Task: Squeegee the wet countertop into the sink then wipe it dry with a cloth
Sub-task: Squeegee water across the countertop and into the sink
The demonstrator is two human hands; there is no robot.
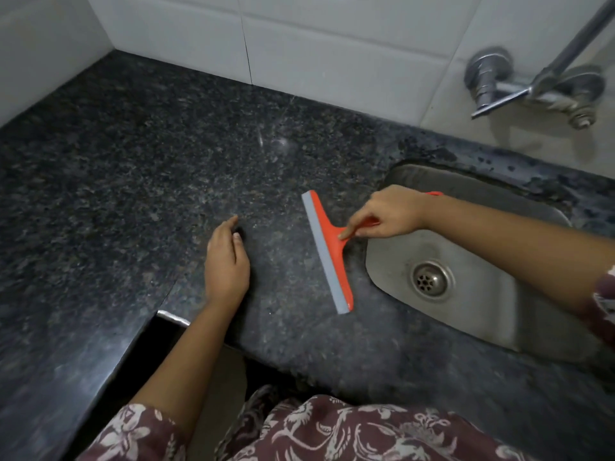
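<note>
Squeegee (327,251) rests on the countertop (133,161), blade running 11 to 5 o'clock, sink (499,311) at 3. My right hand (386,212) grips its handle; my left hand (226,261) lies flat, empty.

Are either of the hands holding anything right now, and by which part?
The right hand holds the orange squeegee by its handle, index finger pressed near the blade. The left hand holds nothing, resting on the countertop.

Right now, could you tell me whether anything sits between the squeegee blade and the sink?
Nothing visible does: only bare granite countertop separates the squeegee, held by the right hand, from the sink.
</note>
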